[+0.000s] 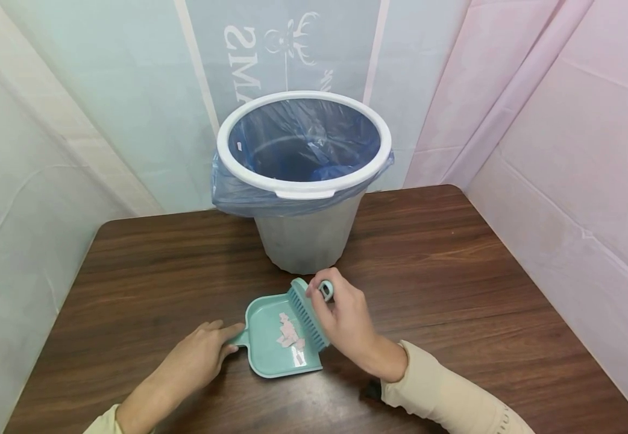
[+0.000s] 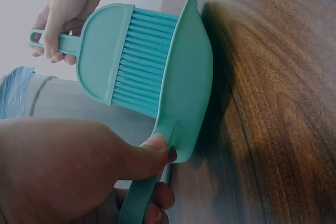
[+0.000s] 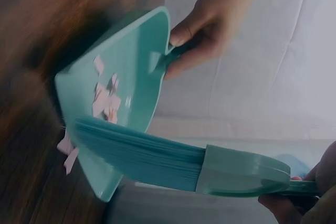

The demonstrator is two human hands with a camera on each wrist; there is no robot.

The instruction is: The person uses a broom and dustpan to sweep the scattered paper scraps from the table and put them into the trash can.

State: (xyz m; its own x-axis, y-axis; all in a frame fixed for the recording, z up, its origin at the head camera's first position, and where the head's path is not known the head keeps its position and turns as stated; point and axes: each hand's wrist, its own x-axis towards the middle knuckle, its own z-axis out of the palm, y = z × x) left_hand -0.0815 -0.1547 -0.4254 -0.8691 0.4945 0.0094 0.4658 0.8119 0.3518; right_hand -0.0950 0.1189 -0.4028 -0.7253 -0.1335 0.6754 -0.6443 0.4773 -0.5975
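Note:
My left hand grips the short handle of a green dustpan, which lies on the table below the bin; in the left wrist view the thumb presses on top of that handle. Torn pink paper scraps lie in the pan. A few more scraps sit just outside its front lip in the right wrist view. My right hand holds a matching hand brush by its handle. Its bristles reach over the front edge of the pan, beside the scraps.
A grey bin with a white rim and a blue plastic liner stands behind the dustpan. Pale cloth walls enclose the brown wooden table. A small dark object shows near the right sleeve.

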